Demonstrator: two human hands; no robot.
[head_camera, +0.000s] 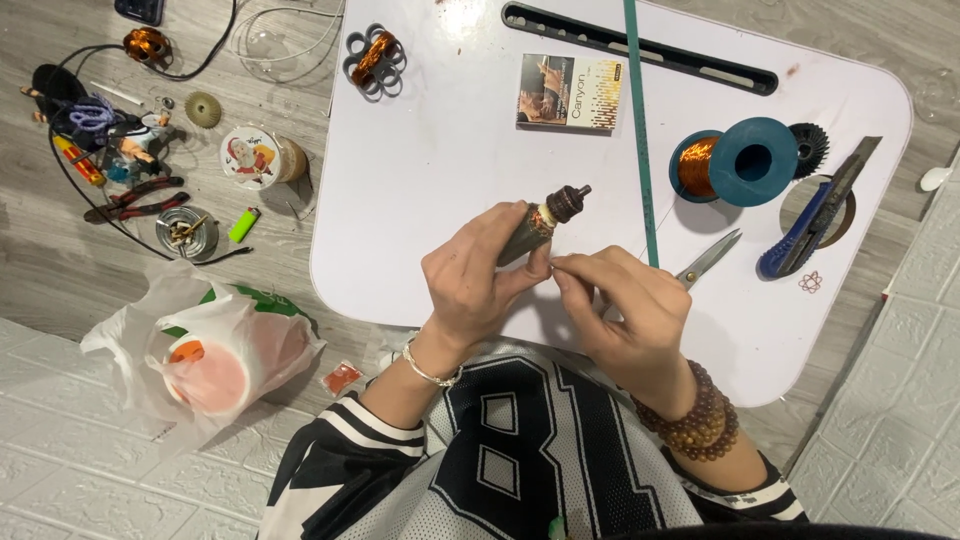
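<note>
Right hand (628, 305) pinched shut beside left hand (478, 282) gripping cylindrical copper-wound motor rotor (540, 228).

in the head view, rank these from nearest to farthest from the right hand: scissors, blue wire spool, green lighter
From the right hand:
1. Scissors, just beside it on the white table.
2. Blue wire spool, farther up the table.
3. Green lighter, on the floor off the table's far side.

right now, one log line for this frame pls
left hand: grips small motor | right hand: pinches at its base | surface: white lap table | nearby: scissors, copper wire spool
</note>
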